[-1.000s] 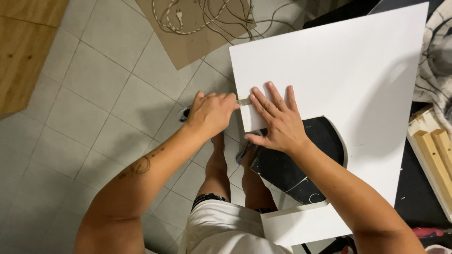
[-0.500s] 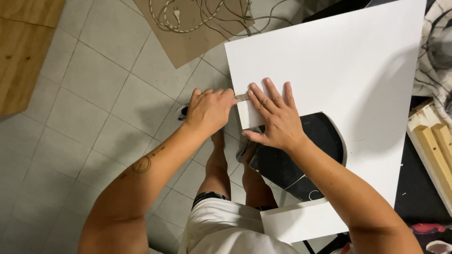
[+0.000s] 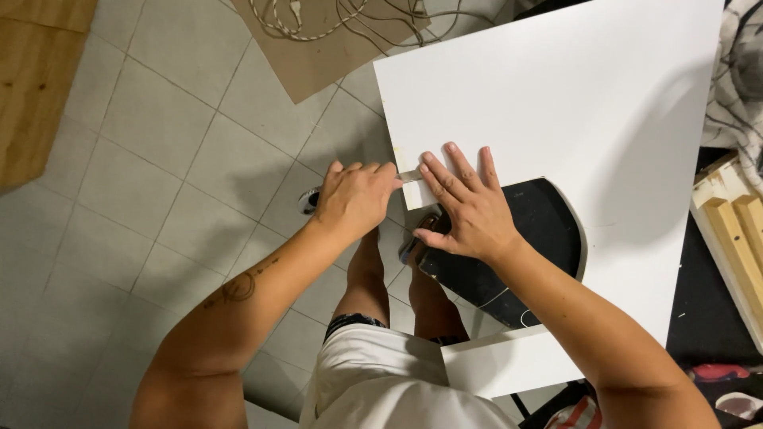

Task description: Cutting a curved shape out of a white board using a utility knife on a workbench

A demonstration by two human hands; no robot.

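Near the left edge of the board: both hands meet over a short strip of tape that bridges from the left hand to the corner of the white board.
White board: a large flat sheet with a rounded cut-out on its near side, lying over a dark surface and overhanging the tiled floor at its left.
Left hand: closed, fingers curled and pinching the left end of the tape just off the board's edge.
Right hand: open and flat, fingers spread, pressing down on the board's corner beside the cut-out, fingertips touching the tape's right end.
Handling, as I judge it: the board looks light and stiff but easily dented or creased, foam-like, and thin around the cut-out; best held flat with a spread palm or by two opposite edges, not by the narrow near tab. The tape is thin, limp and sticky, so taken at its ends.
Floor: pale grey tiles.
Far side: a brown cardboard sheet with tangled cords lying on it.
Right edge: pale wooden bars, well apart from the hands.
Far left: a wooden panel.
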